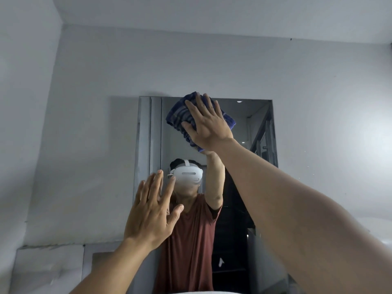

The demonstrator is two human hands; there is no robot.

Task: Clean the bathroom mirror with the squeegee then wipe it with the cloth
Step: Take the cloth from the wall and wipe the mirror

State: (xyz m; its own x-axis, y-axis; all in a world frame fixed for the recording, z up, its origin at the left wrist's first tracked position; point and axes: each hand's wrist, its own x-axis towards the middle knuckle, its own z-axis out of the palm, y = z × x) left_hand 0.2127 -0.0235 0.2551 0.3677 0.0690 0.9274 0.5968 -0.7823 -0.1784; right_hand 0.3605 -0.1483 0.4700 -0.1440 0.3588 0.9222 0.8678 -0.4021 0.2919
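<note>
Reaching up toward a wall-mounted mirror [239, 128], a person's two bare arms fill the foreground, the right forearm sweeping in from 5 o'clock and the left rising from 7 o'clock. Nearest the camera, the right arm crosses in front of the mirror's lower right part and hides it, while the left arm covers part of the glass's lower left edge.

The left hand [151, 211] hangs flat and open at about 8 o'clock from the frame's centre, fingers spread wide, holding nothing; whether it touches the glass cannot be told.

Higher, at 12 o'clock, the right hand [206, 124] is stretched flat with fingers splayed, palm pressing a blue striped cloth [180, 117] against the mirror's upper edge. The cloth bunches beneath the palm, spilling out at the hand's 9 o'clock and 3 o'clock sides.

Beyond, the glass reflects a person in a dark red shirt [188, 240] wearing a white headset [187, 174], one arm raised to the cloth. Pale grey wall [95, 92] surrounds the mirror, meeting the ceiling [212, 11] at the top.
</note>
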